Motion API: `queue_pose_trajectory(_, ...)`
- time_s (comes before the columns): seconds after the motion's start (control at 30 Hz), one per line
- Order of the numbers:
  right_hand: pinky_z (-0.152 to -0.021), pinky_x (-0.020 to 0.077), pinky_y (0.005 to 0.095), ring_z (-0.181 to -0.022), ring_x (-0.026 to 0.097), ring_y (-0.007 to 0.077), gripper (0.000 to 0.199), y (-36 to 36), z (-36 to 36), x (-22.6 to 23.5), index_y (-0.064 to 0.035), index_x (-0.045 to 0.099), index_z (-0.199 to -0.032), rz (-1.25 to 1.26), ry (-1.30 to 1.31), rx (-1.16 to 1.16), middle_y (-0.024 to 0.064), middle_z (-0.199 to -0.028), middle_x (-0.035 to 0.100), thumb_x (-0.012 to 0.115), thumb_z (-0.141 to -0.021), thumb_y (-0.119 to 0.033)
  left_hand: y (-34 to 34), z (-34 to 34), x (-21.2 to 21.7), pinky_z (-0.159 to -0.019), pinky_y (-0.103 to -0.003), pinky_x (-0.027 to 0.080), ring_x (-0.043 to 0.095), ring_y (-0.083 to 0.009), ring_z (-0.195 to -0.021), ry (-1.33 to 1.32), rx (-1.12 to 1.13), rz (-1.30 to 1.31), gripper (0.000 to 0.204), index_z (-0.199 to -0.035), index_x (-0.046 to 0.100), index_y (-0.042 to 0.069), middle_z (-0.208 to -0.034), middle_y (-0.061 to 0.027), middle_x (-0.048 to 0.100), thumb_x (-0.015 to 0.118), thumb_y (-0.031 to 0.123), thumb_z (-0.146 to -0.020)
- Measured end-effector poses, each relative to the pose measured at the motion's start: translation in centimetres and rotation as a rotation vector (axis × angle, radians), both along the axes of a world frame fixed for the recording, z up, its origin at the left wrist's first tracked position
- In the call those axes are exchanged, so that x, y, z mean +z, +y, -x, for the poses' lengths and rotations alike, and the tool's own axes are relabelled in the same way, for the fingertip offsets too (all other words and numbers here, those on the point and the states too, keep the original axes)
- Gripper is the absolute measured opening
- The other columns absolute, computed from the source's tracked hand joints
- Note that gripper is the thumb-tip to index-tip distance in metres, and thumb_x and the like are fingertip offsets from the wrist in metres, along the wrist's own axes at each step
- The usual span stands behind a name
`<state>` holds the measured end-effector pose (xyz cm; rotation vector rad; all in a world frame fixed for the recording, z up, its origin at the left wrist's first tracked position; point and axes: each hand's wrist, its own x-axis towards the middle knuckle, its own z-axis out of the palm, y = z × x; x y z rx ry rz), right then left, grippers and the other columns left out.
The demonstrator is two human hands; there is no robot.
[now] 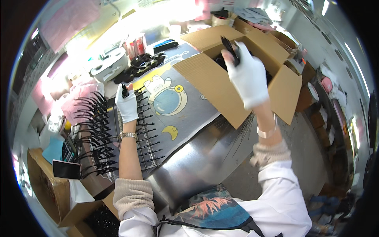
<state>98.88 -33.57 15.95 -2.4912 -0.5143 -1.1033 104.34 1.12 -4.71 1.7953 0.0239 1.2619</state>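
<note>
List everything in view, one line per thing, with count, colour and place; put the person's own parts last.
cardboard box: one, brown, flaps open, upper right of the table
black parts in the box: several, count unclear, under the right hand
rack of black parts: one rack, many pieces in rows, left of the table
printed mat: one, grey with a blue and yellow cartoon figure, table centre
pile of black parts: one heap, behind the mat
white device: one, upper left
phone: one, black, on a cardboard box at lower left
watch: one, silver, left wrist
left hand: white glove, holding a small black piece at the rack
right hand: white glove, holding black parts over the box
</note>
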Motion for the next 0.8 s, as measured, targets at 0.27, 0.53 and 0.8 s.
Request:
queue_pose_trajectory(0.27,-0.096,0.0500,0.0420,-0.111,0.062,0.0367,0.063,-0.8,-2.4,0.2,0.0016,0.058,-0.127,0.124,-0.181,0.155,0.0200,-0.123,0.063,0.080,-0.079,-0.033,0.9,-0.4,-0.6,-0.065,-0.022,0.045,0.047,-0.0057,-0.067,0.130,-0.050,0.236,0.018,-0.083,0.054,0.003,-0.071,0.0017,0.052,0.069,0.004,-0.092)
queue_pose_trajectory(0.53,-0.097,0.0483,0.0376,-0.114,0.063,0.0334,0.060,13.8,6.9,-19.7,-0.0006,0.063,-0.125,-0.514,1.131,0.419,0.0190,-0.119,0.068,0.050,-0.099,-0.053,0.0,0.5,0.7,-0.064,-0.026,0.045,0.048,-0.0104,-0.066,0.115,0.052,0.109,0.016,-0.087,0.058,0.000,-0.071,-0.0026,0.057,0.071,0.008,-0.092)
queue_pose_trajectory(0.8,-0.103,0.0393,0.0361,-0.120,0.050,0.0211,0.049,20.2,8.8,-22.0,-0.0075,0.048,-0.141,-1.285,1.472,0.404,0.0110,-0.131,0.057,0.049,-0.104,-0.040,-3.1,1.9,3.6,-0.069,-0.044,0.050,0.063,-0.0347,-0.078,0.155,-0.019,-0.545,0.011,-0.086,0.061,0.005,-0.079,-0.0139,0.063,0.070,0.010,-0.081)
